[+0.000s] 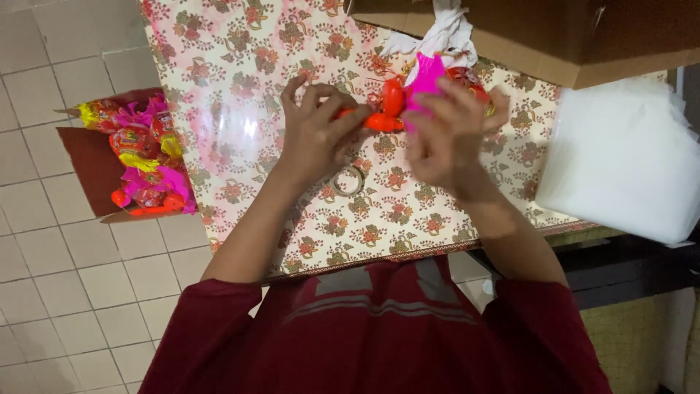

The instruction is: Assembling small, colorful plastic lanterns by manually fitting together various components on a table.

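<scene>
Both my hands meet over a table with a floral cloth (240, 87). My left hand (315, 131) grips the orange plastic end of a small toy (385, 109). My right hand (448, 131) holds the same toy by its bright pink feather or paper part (426, 76) and a red round piece. A small roll of clear tape (348, 180) lies on the cloth just below my left hand.
On the tiled floor at the left stands a brown cardboard box (91, 164) with several finished pink, yellow and red toys (146, 157). A stack of white sheets (627, 157) lies at the table's right. An open cardboard box (569, 36) with white material sits at the far edge.
</scene>
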